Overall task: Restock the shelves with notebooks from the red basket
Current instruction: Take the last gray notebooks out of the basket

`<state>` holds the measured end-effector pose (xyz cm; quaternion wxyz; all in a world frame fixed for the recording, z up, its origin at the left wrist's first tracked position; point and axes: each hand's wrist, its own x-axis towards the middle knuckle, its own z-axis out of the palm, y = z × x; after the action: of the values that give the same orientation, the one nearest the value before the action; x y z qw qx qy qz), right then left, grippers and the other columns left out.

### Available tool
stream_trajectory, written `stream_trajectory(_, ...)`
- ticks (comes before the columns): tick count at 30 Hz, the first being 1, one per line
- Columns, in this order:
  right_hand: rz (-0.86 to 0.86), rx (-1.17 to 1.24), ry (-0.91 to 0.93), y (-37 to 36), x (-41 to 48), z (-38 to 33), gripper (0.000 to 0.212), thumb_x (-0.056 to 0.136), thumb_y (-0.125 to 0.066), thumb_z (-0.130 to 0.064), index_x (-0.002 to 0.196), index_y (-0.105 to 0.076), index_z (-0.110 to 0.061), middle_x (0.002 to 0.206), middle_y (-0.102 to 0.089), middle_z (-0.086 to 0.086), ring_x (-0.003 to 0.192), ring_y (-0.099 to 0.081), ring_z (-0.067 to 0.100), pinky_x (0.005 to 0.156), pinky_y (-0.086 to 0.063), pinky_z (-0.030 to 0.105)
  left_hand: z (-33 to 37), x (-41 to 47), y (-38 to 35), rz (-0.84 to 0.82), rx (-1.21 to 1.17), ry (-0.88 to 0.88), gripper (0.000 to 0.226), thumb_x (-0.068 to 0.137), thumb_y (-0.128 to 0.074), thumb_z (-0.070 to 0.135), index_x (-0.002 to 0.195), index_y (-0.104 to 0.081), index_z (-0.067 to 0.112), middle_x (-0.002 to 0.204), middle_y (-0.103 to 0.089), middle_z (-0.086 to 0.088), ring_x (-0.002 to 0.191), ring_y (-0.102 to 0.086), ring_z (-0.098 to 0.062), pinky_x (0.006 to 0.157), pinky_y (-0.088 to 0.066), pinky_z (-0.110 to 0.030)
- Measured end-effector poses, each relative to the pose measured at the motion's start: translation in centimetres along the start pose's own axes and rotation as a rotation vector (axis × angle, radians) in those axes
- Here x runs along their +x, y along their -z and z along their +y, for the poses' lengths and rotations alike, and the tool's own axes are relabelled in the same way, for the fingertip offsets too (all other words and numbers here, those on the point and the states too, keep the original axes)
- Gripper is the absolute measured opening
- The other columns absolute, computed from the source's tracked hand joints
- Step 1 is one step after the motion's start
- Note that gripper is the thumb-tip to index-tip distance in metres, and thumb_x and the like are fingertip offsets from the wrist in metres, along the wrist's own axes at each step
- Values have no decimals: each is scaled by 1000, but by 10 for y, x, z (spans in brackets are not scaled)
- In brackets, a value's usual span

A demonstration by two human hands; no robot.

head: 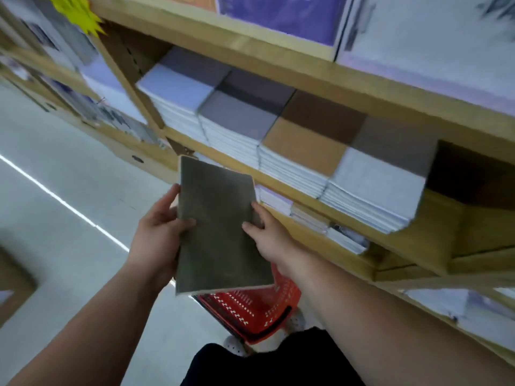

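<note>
Left hand [158, 235] gripping grey notebook [220, 215] by left edge, right hand [269, 235] gripping right edge, red basket [250, 309] beneath

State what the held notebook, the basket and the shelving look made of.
Notebook: matte grey card or felt-like cover, pale paper edge. Red basket: moulded plastic, slotted walls, slight sheen. Shelving: light wood or wood-look laminate, smooth; which is unclear.

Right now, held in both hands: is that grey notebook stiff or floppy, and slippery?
Probably fairly stiff: the grey notebook looks flat though left hand and right hand grip only its side edges. Likely light: fingers alone carry it. Matte cover, probably not slippery.
</note>
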<state>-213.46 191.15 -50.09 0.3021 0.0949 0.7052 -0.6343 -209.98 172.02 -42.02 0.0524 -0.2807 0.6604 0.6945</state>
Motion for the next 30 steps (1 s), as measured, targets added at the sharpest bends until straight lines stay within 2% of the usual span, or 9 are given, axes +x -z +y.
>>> stream_trajectory(3,108,10,138,24,-20,-16,57,103,-56,-21,155,-37,-36,152,-46,-8,131,-45,6,108,-40,27,25,-8,-18,2,-48,-54,67,91,-55,-10,142,-56,33,112,-76,-2,100,-74,-26,79,-60,-40)
stream_trajectory(7,279,224,249,60,-41,-37,52,102,-54,-9,145,-51,-39,136,-63,-4,114,-68,20,100,-55,43,46,-3,-50,-114,-72,-83,68,91,-52,-11,143,-55,32,114,-75,-4,101,-74,-24,75,-61,-39)
stream_trajectory(10,428,290,309,92,-56,-48,50,103,-53,-6,143,-55,-35,125,-65,-9,105,-69,9,86,-59,25,55,14,-86,-232,-19,-114,67,93,-50,-13,141,-54,33,104,-78,2,95,-75,-17,70,-61,-34)
stream_trajectory(12,554,310,326,114,-63,-48,49,103,-53,-5,143,-55,-34,118,-63,-14,100,-66,0,78,-55,14,57,29,-116,-360,41,-136,68,92,-50,-14,141,-54,33,113,-76,0,103,-73,-19,75,-59,-34)
stream_trajectory(17,852,329,314,160,-68,-33,45,101,-56,-8,141,-57,-30,128,-64,-5,106,-64,5,82,-57,21,43,52,-180,-654,404,-295,64,82,-76,2,137,-58,27,119,-69,7,109,-66,-14,82,-58,-28)
stream_trajectory(21,1061,302,206,191,-62,-26,40,102,-57,-13,139,-56,-27,122,-60,-5,98,-57,6,80,-52,27,27,67,-219,-764,719,-473,99,57,-93,41,145,-51,28,134,-62,5,120,-60,-16,102,-53,-36)
stream_trajectory(23,1116,276,139,209,-53,-23,40,102,-57,-15,139,-55,-30,123,-57,-4,101,-54,10,77,-48,27,20,74,-234,-824,946,-677,99,62,-92,47,148,-47,26,139,-58,0,126,-55,-20,106,-47,-36)
stream_trajectory(26,1143,66,9,237,-37,-18,43,102,-57,-16,142,-54,-32,130,-57,1,112,-54,17,90,-45,29,12,89,-245,-753,1331,-998,103,68,-81,64,154,-38,27,155,-44,-2,140,-38,-29,116,-33,-43)
stream_trajectory(30,1093,-187,-101,258,-15,-13,45,104,-51,-21,148,-48,-32,143,-54,7,128,-55,27,90,-42,20,2,113,-248,-698,1477,-1113,93,82,-69,63,159,-28,30,166,-22,4,152,-17,-27,122,-15,-54)
